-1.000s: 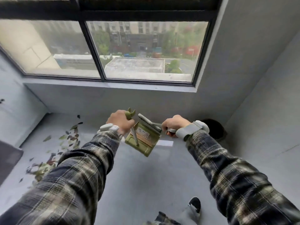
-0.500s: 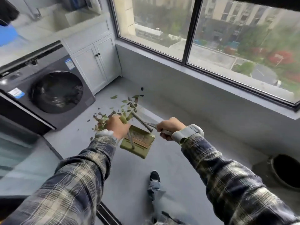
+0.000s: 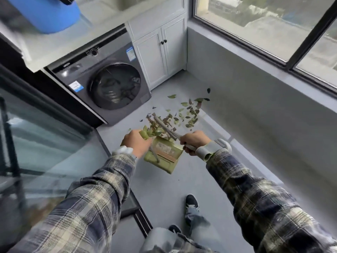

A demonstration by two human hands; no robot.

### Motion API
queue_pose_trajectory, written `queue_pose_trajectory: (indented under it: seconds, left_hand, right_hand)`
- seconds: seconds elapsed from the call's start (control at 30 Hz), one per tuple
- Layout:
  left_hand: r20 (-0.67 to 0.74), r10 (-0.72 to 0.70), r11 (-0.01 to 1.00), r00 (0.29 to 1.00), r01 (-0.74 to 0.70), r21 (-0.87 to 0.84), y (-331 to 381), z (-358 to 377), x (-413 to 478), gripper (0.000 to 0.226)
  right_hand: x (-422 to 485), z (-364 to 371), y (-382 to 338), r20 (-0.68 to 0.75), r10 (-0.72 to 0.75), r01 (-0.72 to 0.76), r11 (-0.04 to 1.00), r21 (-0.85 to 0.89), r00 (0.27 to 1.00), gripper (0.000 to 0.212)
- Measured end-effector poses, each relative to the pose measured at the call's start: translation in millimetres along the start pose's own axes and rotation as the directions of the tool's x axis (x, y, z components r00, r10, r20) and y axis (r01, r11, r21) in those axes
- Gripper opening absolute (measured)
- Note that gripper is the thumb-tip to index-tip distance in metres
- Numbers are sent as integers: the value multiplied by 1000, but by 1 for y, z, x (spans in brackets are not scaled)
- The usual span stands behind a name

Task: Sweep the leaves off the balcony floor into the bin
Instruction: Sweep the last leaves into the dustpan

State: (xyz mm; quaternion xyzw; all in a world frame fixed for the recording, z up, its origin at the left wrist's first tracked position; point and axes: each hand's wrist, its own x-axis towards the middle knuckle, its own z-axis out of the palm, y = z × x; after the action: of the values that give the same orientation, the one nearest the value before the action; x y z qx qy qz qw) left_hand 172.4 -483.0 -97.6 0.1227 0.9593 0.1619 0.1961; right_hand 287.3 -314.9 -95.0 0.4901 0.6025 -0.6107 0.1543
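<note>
Leaves [image 3: 184, 115], green and brown, strewn on floor [image 3: 209, 179], your left hand [image 3: 135, 146] fingers gripping olive dustpan [image 3: 164, 157], right hand [image 3: 194, 141] fingers gripping grey brush [image 3: 164, 126], dustpan label unreadable

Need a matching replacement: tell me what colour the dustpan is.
The dustpan is olive green, best seen in the head view.

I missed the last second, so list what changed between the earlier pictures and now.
The view swung left, from the window to the washing machine, and the leaves now lie just ahead of the hands; the dark bin left view. Unchanged: the left hand grips the green dustpan by its handle, and the right hand grips the grey brush.
</note>
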Motion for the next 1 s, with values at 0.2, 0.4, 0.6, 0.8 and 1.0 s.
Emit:
queue_pose_trajectory:
  seconds: [0.2, 0.4, 0.6, 0.8, 1.0]
  left_hand:
    - [15, -51, 999, 999, 50, 19, -47, 5, 55, 20]
    - [143, -72, 996, 987, 65, 56, -113, -6, 116, 22]
    - [257, -3, 997, 966, -16, 72, -131, -15, 155, 16]
    - [276, 1, 998, 961, -17, 54, -143, -10, 172, 12]
    - [193, -117, 992, 974, 125, -30, -171, -4, 189, 21]
  right_hand:
    - [38, 37, -24, -13, 42, -42, 999, -27, 999, 7]
    - [67, 98, -51, -69, 134, -133, 991, 20, 989, 9]
    - [83, 134, -62, -137, 227, -234, 971, -39, 964, 7]
    - [104, 152, -75, -165, 230, -251, 961, -118, 959, 7]
    - [133, 177, -100, -134, 172, -196, 962, -192, 976, 1]
